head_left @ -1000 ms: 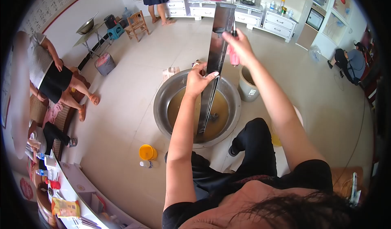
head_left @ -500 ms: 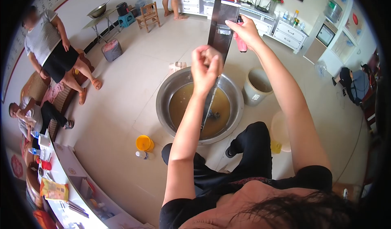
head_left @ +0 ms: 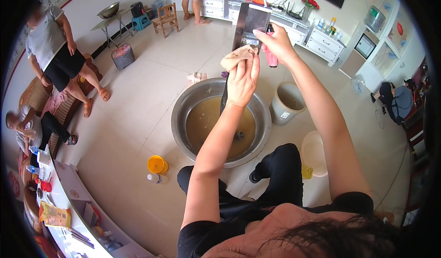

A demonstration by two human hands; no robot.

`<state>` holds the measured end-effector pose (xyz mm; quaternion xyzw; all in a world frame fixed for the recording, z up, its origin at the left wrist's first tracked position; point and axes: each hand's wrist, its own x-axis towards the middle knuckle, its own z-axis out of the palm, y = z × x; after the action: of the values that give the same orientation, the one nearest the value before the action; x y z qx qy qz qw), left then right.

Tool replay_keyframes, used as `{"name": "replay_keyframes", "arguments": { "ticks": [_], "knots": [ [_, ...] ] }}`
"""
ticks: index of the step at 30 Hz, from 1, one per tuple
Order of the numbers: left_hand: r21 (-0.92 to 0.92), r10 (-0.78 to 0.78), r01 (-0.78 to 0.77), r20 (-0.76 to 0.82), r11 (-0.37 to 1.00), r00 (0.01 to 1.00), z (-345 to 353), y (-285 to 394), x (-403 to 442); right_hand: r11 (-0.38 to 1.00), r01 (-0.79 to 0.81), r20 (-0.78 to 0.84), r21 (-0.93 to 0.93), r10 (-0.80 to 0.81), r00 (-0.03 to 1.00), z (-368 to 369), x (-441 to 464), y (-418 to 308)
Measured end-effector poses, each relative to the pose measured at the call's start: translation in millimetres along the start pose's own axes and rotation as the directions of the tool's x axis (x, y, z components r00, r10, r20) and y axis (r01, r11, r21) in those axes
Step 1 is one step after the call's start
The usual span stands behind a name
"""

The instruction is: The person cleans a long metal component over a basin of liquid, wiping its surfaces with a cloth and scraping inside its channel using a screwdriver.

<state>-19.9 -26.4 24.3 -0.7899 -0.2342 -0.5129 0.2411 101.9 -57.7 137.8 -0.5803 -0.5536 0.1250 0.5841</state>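
Observation:
My right hand (head_left: 279,44) grips the edge of a long, shiny dark panel (head_left: 252,19), its thumb on the front face. A pink object with a black end (head_left: 272,59) shows beside those fingers; its kind is unclear. My left hand (head_left: 243,84) presses a folded beige cloth (head_left: 235,58) against the panel's face, fingers extended over it. The panel stands tilted above a wide metal basin (head_left: 180,120), its lower part mostly hidden by my left forearm. Murky brownish water (head_left: 202,125) fills part of the basin, and a small dark grey lump (head_left: 239,135) shows in it.
A grey bucket (head_left: 279,113) stands right of the basin, with a pale tub (head_left: 317,143) nearer me. A yellow container (head_left: 157,164) and white bottle (head_left: 155,178) are at left. Another cloth (head_left: 196,78) lies behind the basin. Other people are at left and back.
My left hand, blurred and curled before, now holds the cloth flat on the panel. The panel's lower part has shifted left behind my forearm. The view has moved slightly.

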Motion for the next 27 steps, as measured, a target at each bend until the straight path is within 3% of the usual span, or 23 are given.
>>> {"name": "replay_keyframes", "arguments": {
  "ticks": [4,7,11,12,15,16,17,19,21,23,25,27],
  "knots": [
    [0.075,-0.081,0.089,-0.112,0.993,0.99,2.7,-8.6,0.0,1.0,-0.004,0.011,-0.019,0.004,1.0,0.3,-2.3,-3.6],
    [-0.17,-0.111,0.073,-0.226,0.983,0.968,7.2,-24.0,12.1,1.0,-0.015,-0.014,-0.027,0.014,1.0,2.1,1.3,3.6],
    [-0.251,-0.074,0.053,-0.076,0.966,0.994,11.6,-30.5,18.0,1.0,-0.016,-0.001,-0.02,0.016,1.0,-0.8,5.1,8.7],
    [-0.338,-0.154,0.08,-0.201,0.938,0.967,9.4,-27.1,24.6,1.0,-0.012,0.0,-0.007,0.012,1.0,-0.9,4.7,8.6],
    [-0.609,-0.495,0.34,-0.099,0.716,0.863,-4.4,-8.6,39.9,1.0,-0.002,-0.002,-0.007,0.002,1.0,1.6,6.7,3.9],
    [-0.677,-0.532,0.323,-0.12,0.661,0.838,-1.3,-4.8,44.6,1.0,-0.009,0.003,-0.017,0.009,1.0,2.9,4.1,4.9],
    [-0.686,-0.537,0.395,0.007,0.611,0.843,5.1,0.8,40.1,1.0,-0.014,0.005,-0.009,0.014,1.0,4.1,3.1,7.4],
    [-0.682,-0.402,0.213,-0.13,0.7,0.906,28.6,-2.9,24.2,1.0,-0.006,0.0,0.012,0.006,1.0,6.1,7.9,10.1],
    [-0.595,-0.261,0.121,-0.155,0.795,0.953,43.5,-8.9,2.6,1.0,0.03,-0.002,-0.003,-0.03,1.0,4.9,11.9,16.1],
    [-0.598,-0.187,0.081,-0.118,0.797,0.975,45.4,-14.2,-15.1,0.999,0.002,-0.045,-0.044,-0.004,0.999,4.4,15.2,18.9],
    [-0.598,-0.186,0.085,-0.108,0.797,0.977,45.6,-18.3,-44.2,0.978,-0.123,-0.109,-0.171,0.106,0.988,3.4,20.8,15.3],
    [-0.543,-0.29,0.197,-0.09,0.816,0.953,43.4,-29.4,-87.4,0.966,-0.168,-0.163,-0.199,0.137,0.977,-5.6,39.4,47.2]
  ]
}}
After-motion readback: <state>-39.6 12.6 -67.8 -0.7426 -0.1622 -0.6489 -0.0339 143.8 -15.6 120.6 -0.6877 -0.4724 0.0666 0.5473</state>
